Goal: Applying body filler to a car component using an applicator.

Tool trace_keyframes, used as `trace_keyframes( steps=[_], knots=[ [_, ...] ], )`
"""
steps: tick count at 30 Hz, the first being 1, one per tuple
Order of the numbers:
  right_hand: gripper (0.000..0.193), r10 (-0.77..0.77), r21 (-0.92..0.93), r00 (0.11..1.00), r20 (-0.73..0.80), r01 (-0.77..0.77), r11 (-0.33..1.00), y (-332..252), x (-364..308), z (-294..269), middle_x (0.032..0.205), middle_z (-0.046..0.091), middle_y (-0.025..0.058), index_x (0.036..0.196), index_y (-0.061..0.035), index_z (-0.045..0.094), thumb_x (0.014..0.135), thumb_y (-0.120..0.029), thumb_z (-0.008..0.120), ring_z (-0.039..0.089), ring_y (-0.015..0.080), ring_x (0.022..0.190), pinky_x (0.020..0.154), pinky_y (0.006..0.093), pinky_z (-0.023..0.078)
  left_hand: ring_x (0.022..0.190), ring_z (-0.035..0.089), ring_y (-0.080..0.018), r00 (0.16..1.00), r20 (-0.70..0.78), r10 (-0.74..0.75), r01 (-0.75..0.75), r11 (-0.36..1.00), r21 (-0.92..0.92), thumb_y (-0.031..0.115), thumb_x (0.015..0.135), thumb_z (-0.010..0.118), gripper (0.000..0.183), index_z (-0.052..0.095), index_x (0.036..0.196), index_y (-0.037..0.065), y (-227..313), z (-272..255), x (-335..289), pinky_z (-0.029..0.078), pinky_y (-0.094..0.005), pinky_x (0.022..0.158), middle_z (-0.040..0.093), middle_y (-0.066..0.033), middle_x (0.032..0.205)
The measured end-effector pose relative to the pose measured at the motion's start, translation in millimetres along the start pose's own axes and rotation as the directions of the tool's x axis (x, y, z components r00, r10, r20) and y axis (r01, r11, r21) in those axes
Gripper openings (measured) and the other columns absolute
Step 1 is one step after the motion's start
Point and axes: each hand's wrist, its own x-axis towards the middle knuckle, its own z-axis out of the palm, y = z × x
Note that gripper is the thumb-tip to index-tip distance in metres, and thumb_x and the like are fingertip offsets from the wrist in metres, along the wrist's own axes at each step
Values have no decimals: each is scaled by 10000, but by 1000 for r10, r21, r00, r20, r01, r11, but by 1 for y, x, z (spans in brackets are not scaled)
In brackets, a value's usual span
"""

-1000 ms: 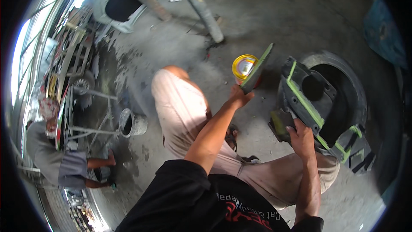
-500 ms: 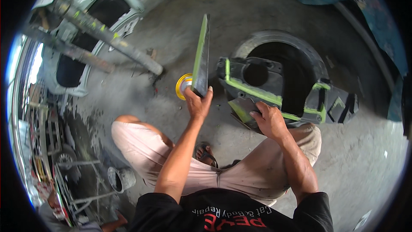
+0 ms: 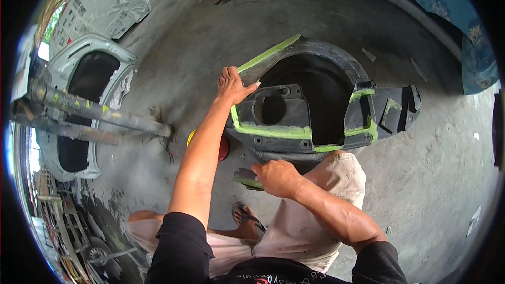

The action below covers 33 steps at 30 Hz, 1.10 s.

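My left hand (image 3: 230,87) grips the near end of a long, thin dark panel (image 3: 263,66) with a light green strip along its edge. The panel's far end lies against the rim of a tyre (image 3: 347,58) on the floor. Across the tyre rests a black moulded car part (image 3: 286,110) with light green putty along its edges and a round hole at its left. Nearer to me, my right hand (image 3: 281,178) is closed on a small dark flat piece smeared green (image 3: 247,178), held just off the tyre's near side. The fingers partly hide this piece.
A can with a yellow rim (image 3: 190,137) and red side stands partly behind my left forearm. Stained pipes (image 3: 105,108) and a pale car door frame (image 3: 110,63) are at the left. Blue patterned cloth (image 3: 431,0) hangs over a bar at the upper right.
My left hand has moved forward and laid the upright panel over against the tyre. My right hand has drawn back from the car part with the small flat piece. The view has shifted.
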Motion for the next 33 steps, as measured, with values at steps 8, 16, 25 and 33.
trace_keyframes(
  steps=[8, 16, 25, 33],
  knots=[
    [151, -10, -69, 1000, 30, 12, 998, 9, 24, -3, 862, 738, 201, 940, -10, 668, 803, -50, 622, 732, 389, 861, 783, 469, 583, 1356, 407, -399, 975, 194, -110, 92, 991, 100, 734, 811, 685, 1039, 379, 1456, -21, 9, 32, 38, 315, -506, 1140, 387, -226, 1455],
    [175, 7, -54, 996, 92, -2, 999, 11, 26, -3, 869, 738, 195, 964, -14, 671, 799, -62, 637, 733, 382, 867, 776, 463, 588, 1395, 359, -373, 934, 310, -176, 133, 979, 154, 744, 747, 743, 1107, 420, 1470, -29, 15, 19, 42, 304, -486, 1152, 360, -198, 1511],
    [280, 287, 217, 936, -205, -242, 946, 17, 39, -16, 871, 709, 234, 976, -11, 688, 874, -271, 706, 705, 425, 857, 767, 496, 556, 954, 683, -334, 991, -118, 66, -100, 944, -315, 511, 1034, 535, 557, 729, 1052, -11, -17, -60, -23, 524, -400, 835, 704, -163, 1063],
    [259, 352, 731, 921, -168, -124, 671, 7, 37, -30, 841, 673, 101, 995, 46, 634, 975, -206, 691, 563, 118, 790, 749, 325, 485, 956, 641, -143, 930, 222, -294, 362, 614, -702, 471, 1047, 570, 563, 524, 1404, 39, -1, -138, -192, 519, -278, 796, 664, -109, 1091]
  ],
)
